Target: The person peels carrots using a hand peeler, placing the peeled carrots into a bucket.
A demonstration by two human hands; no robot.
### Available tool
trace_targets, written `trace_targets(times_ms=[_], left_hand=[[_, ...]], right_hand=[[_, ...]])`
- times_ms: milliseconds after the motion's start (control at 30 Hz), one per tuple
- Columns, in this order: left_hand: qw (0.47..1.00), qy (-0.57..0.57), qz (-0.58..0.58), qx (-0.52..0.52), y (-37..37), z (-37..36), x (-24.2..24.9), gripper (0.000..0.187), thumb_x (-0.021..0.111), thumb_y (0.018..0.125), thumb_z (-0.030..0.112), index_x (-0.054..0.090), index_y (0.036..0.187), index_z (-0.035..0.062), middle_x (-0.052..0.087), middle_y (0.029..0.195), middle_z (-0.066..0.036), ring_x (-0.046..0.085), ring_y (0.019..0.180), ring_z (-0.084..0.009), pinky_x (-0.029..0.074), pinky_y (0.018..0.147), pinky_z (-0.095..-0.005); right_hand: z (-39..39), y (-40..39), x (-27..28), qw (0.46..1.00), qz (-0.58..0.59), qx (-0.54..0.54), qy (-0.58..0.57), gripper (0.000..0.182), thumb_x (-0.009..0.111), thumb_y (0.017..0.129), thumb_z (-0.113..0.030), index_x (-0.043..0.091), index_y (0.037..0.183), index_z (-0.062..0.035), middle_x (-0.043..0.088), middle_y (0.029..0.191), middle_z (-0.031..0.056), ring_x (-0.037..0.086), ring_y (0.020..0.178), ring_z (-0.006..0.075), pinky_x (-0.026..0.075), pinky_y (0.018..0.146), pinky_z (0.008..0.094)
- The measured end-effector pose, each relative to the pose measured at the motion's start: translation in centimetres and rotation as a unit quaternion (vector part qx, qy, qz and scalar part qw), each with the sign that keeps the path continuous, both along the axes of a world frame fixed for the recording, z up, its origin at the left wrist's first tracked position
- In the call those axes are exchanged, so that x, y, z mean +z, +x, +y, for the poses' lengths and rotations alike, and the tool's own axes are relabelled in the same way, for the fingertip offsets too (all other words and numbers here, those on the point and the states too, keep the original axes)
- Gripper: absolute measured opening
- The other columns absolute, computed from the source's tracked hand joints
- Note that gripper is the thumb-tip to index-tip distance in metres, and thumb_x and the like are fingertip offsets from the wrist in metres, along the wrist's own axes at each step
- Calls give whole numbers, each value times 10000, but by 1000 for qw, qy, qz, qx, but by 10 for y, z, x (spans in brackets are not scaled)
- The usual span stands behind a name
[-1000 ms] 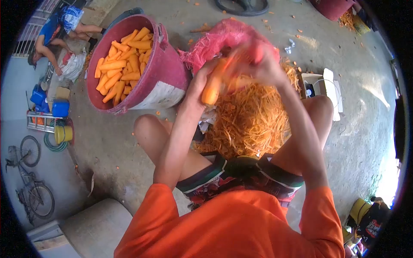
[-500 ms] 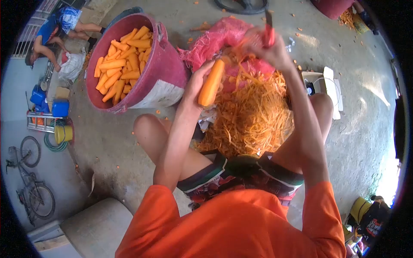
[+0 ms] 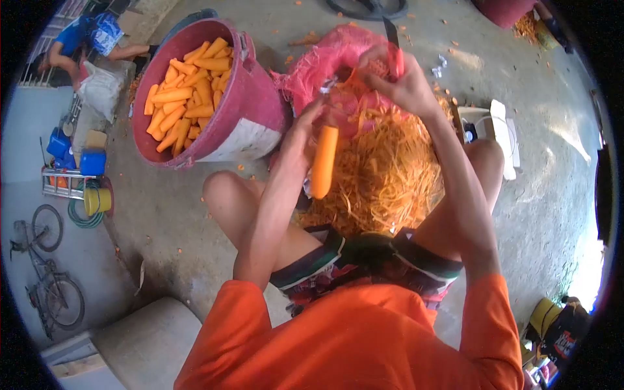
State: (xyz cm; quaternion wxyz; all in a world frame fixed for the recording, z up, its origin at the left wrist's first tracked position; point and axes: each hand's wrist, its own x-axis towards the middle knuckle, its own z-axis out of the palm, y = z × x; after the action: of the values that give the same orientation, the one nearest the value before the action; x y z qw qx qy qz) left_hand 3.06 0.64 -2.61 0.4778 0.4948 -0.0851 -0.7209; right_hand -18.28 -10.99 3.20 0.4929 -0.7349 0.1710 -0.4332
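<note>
My left hand (image 3: 303, 138) is closed at the upper end of a peeled orange carrot (image 3: 324, 164), which points down toward my lap. Part of its grip is hidden. Farther right, my right hand (image 3: 408, 83) is wrapped round a red-handled knife (image 3: 395, 60), its dark blade pointing up and away. Orange strips hang by the right fingers. Below both hands, between my legs, lies a large heap of carrot peelings (image 3: 383, 175). A pink mesh sack (image 3: 325, 57) lies crumpled just beyond the heap.
A big maroon tub (image 3: 257, 107) of peeled carrots (image 3: 172, 95) stands on the left. An open white box (image 3: 500, 133) sits by my right knee. Another person (image 3: 75, 39) bends over a white sack (image 3: 103, 91) at upper left. A bicycle (image 3: 49, 270) is at far left.
The carrot has swung lower and nearer to my lap, now almost vertical beside the left hand. My right hand has shifted slightly down, and the knife tilts more to the left.
</note>
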Motion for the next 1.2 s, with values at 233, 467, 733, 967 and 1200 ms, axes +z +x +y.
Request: trace_targets(times_ms=[233, 467, 733, 967, 1200], left_hand=[[950, 165, -234, -123, -32, 20, -147, 598, 511, 1030, 414, 313, 1543, 178, 347, 1516, -111, 468, 1291, -363, 519, 956, -584], [897, 344, -275, -44, -55, 75, -245, 666, 577, 981, 138, 227, 1546, 94, 263, 1535, -171, 485, 1253, -368, 565, 954, -472], [638, -6, -666, -386, -47, 118, -269, 605, 848, 762, 261, 623, 1281, 46, 669, 1212, -194, 635, 1119, -364, 545, 904, -452], [861, -141, -446, -199, -9, 25, -254, 552, 582, 956, 500, 567, 1351, 115, 662, 1187, -171, 648, 1087, -336, 514, 890, -416], [979, -195, -42, -38, -13, -36, -20, 406, 565, 1023, 349, 500, 1378, 163, 632, 1148, -26, 636, 982, -165, 544, 811, -304]], right_hand=[[-16, -17, -15, 989, 64, -128, -26, 188, 684, 936, -132, 632, 1086, -31, 581, 790, -10, 549, 701, 87, 455, 626, 270], [-6, -35, 12, 976, 118, -172, 68, 248, 631, 960, -73, 608, 1204, -36, 560, 790, -44, 522, 633, 50, 440, 553, 227], [-16, -44, 24, 978, 87, -191, 8, 274, 670, 954, -140, 605, 1200, -39, 611, 816, -24, 564, 679, 51, 482, 595, 233], [-14, -58, 39, 947, 194, -248, -53, 278, 732, 900, -183, 594, 1077, -19, 616, 787, 27, 610, 733, 127, 502, 640, 308], [-3, -24, -23, 991, 69, -42, -105, 364, 763, 868, -126, 625, 1193, -35, 712, 943, 55, 656, 847, 169, 530, 776, 352]])
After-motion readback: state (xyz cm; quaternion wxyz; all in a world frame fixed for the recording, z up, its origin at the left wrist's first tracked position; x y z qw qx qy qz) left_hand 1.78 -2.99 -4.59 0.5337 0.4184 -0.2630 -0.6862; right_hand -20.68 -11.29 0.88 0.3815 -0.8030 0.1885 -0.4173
